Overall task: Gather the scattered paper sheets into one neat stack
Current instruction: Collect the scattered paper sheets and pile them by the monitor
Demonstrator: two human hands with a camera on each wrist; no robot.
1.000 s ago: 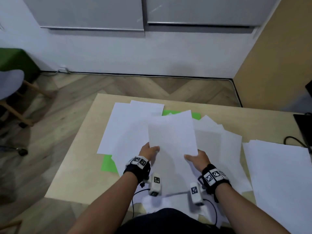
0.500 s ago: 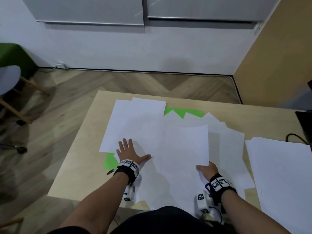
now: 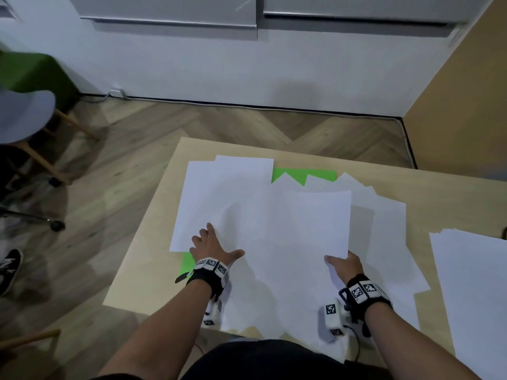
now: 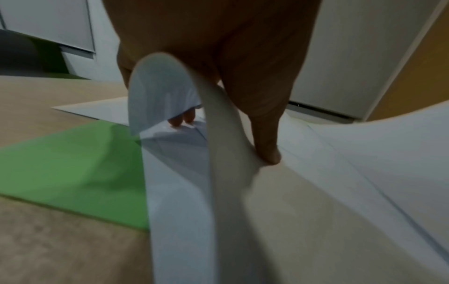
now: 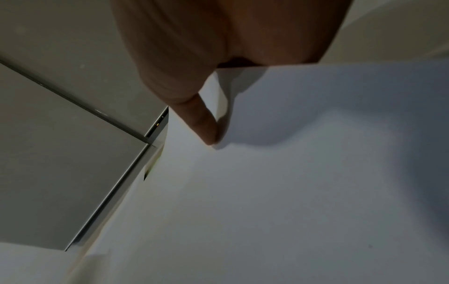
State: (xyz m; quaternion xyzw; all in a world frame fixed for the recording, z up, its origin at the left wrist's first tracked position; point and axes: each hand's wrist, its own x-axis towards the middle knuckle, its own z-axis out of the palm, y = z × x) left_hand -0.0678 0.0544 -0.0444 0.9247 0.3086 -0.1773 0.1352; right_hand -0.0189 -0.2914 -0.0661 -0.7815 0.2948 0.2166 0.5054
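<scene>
Loose white sheets (image 3: 236, 193) overlap across the wooden table (image 3: 148, 248), with a green sheet (image 3: 304, 174) showing beneath them. My left hand (image 3: 211, 244) lies flat with spread fingers on the left sheets. In the left wrist view its thumb (image 4: 267, 149) presses the paper beside a curled sheet edge (image 4: 167, 84). My right hand (image 3: 341, 266) pinches the near right corner of the top sheet (image 3: 310, 223), which is lifted a little. The thumb (image 5: 204, 123) lies on top of that sheet and the fingers are hidden under it.
A squared pile of white paper (image 3: 472, 292) lies at the table's right end. A blue-seated chair (image 3: 24, 116) and someone's shoe (image 3: 8, 267) are on the floor to the left. A dark cable (image 3: 504, 233) shows at the right edge.
A second ago both hands held one sheet up. My left hand has let go and moved left, flat onto the papers. My right hand has carried the sheet right and lower.
</scene>
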